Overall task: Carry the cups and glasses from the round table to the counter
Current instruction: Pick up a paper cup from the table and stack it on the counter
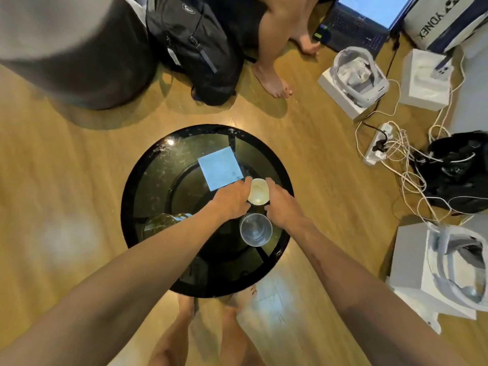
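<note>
A round black glass table (148, 180) stands on the wooden floor. On it a white cup (258, 192) sits right of centre, and a clear glass (255, 229) stands just in front of it. A second clear glass (161, 224) is at the table's left, partly hidden under my left forearm. My left hand (232, 198) touches the white cup's left side and my right hand (280, 204) its right side. The fingers curve toward the cup, and whether they grip it cannot be told. A pale blue square of paper (220, 167) lies behind the cup.
Another person's bare legs (272, 62) and a black backpack (195, 46) are beyond the table. White boxes (425, 80), a power strip (377, 146) with tangled cables, a black bag (459, 170) and a laptop (369, 14) fill the floor at right. A dark round seat (66, 48) is at far left.
</note>
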